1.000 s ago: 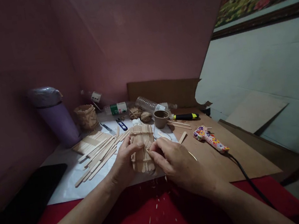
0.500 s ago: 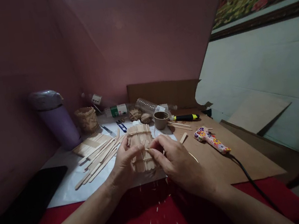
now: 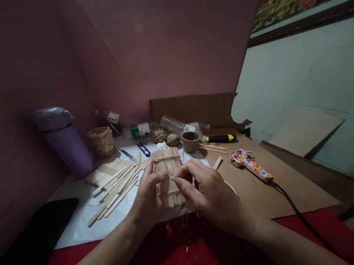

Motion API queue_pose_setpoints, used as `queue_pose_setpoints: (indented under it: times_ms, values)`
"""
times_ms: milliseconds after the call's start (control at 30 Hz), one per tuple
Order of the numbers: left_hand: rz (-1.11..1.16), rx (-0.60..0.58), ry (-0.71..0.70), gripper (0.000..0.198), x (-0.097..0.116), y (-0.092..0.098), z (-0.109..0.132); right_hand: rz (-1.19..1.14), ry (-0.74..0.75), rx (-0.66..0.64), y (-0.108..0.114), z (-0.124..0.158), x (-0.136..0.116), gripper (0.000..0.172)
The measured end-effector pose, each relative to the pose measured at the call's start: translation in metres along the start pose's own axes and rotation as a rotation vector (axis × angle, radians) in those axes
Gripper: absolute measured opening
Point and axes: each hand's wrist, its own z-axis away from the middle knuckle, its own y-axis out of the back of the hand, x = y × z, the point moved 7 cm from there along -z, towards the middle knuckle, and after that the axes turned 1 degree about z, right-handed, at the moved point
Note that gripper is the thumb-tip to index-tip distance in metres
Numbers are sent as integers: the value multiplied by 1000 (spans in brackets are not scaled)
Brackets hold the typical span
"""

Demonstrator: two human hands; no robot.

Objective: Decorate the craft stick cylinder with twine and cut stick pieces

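A craft-stick holder (image 3: 167, 163), made of upright wooden sticks with a twine band near each end, is held up at the centre of the view. My left hand (image 3: 145, 193) is closed around its left side, with the thumb across the front. From the right, my right hand (image 3: 210, 190) pinches thumb and forefinger against the front, between the two bands. Small pale slivers (image 3: 172, 172) fan out at those fingertips; their exact shape is hard to make out. Loose craft sticks (image 3: 119, 189) lie on white paper left of the holder.
A purple tumbler (image 3: 66, 143) and a decorated stick pot (image 3: 102, 142) stand at left. Behind are twine balls (image 3: 160, 135), plastic bottles (image 3: 176, 124), snips (image 3: 143, 149) and a brown cup (image 3: 191, 142). A flowered glue gun (image 3: 250, 165) with a cord lies on cardboard (image 3: 290, 191) at right.
The holder has shifted slightly down and tilted a little, together with my hands. My right fingertips stay pinched at its front.
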Motion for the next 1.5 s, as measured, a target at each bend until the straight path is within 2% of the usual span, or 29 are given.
queue_pose_setpoints:
  times_ms: [333, 500, 600, 833, 1000, 1167, 1367, 1500]
  values:
    - [-99, 54, -60, 53, -1, 8, 0, -72, 34, 33, 1, -1, 0, 11]
    - [-76, 65, -45, 51, 3, 5, 2, -259, -119, 123, 2, -2, 16, 14]
    - [-68, 82, -47, 53, 5, 6, 3, -316, -160, 124, -2, -1, 19, 15]
    - [-7, 78, -44, 45, 6, 8, 3, -231, -100, 131, -8, 4, 10, 10]
    - [-35, 88, -47, 51, 4, 9, 1, -199, -103, 109, -11, 5, 10, 12]
    - [-2, 62, -42, 56, 1, 12, -2, -209, -140, 90, -13, 5, 14, 14]
    - [66, 35, 7, 44, 0, 7, -1, -217, -184, 51, -10, 0, 15, 14]
    - [49, 28, 12, 45, -2, 6, -1, -263, -245, 44, -9, -2, 18, 14]
